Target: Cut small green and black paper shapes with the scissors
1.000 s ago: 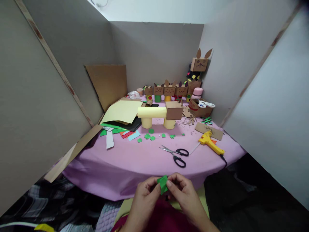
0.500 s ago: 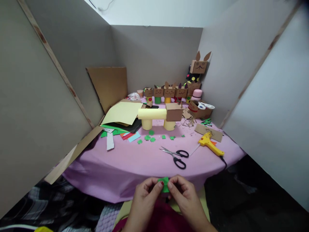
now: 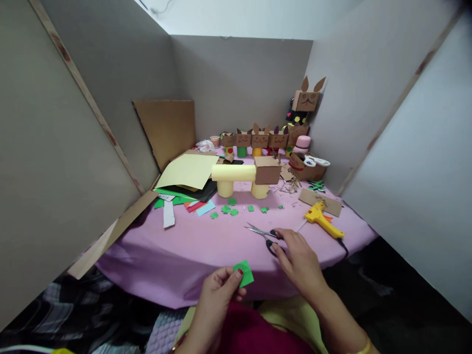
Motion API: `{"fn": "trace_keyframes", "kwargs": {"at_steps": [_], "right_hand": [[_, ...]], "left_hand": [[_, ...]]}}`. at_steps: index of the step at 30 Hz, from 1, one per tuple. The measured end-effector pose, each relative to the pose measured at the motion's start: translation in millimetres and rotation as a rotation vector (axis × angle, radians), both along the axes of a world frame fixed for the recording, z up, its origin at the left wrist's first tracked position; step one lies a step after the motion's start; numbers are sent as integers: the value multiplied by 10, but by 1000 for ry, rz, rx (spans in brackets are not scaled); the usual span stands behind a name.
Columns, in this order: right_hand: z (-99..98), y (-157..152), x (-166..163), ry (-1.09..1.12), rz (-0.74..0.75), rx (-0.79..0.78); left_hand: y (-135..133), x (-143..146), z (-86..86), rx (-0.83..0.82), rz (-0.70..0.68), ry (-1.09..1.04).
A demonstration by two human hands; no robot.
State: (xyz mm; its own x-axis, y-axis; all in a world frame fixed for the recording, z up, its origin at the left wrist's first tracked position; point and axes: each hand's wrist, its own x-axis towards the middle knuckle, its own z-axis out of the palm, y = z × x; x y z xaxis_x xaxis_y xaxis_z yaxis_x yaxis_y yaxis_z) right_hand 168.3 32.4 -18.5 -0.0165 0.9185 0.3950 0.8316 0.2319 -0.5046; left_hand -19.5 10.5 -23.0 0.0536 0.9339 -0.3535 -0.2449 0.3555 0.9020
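Note:
My left hand (image 3: 221,290) pinches a small folded piece of green paper (image 3: 244,273) just in front of the table's near edge. My right hand (image 3: 295,255) reaches over the pink tablecloth (image 3: 191,246) and lies on the black handles of the scissors (image 3: 263,232); its fingers curl around them, while the blades point left. Several small green cut-out shapes (image 3: 228,210) lie further back, in front of a yellow tube figure with a cardboard box head (image 3: 245,177).
A yellow glue gun (image 3: 321,219) lies to the right of the scissors. Coloured paper sheets (image 3: 186,184) are stacked at the left. A row of cardboard animal figures (image 3: 258,140) and a small box (image 3: 306,166) stand at the back. Grey partition walls enclose the table.
My right hand has let go of the green paper and moved forward and right onto the scissors' handles. My left hand keeps the paper alone.

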Motion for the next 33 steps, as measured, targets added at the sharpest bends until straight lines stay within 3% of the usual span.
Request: {"fn": "trace_keyframes", "kwargs": {"at_steps": [2, 5, 13, 19, 22, 24, 26, 27, 29, 33], "right_hand": [[32, 107, 81, -255, -5, -92], [53, 172, 110, -351, 16, -161], [53, 247, 115, -287, 47, -219], [-71, 252, 214, -38, 60, -217], [-167, 35, 192, 251, 75, -234], [-225, -179, 115, 1042, 186, -351], [-261, -388, -3, 1545, 249, -552], [-268, -472, -67, 1695, 254, -642], [-261, -581, -187, 1823, 279, -760], [-217, -615, -325, 1750, 405, -687]], "left_hand": [[5, 1, -13, -11, 3, -4], [2, 10, -19, -21, -2, -29], [-3, 28, 3, -53, 8, -180], [-4, 24, 114, -199, 77, -314], [14, 0, 142, -271, 137, -389], [33, -9, 144, -311, 147, -455], [52, -5, 142, -338, 147, -511], [58, 1, 141, -348, 147, -529], [65, 14, 140, -354, 153, -544], [67, 25, 111, -305, 180, -534]]}}
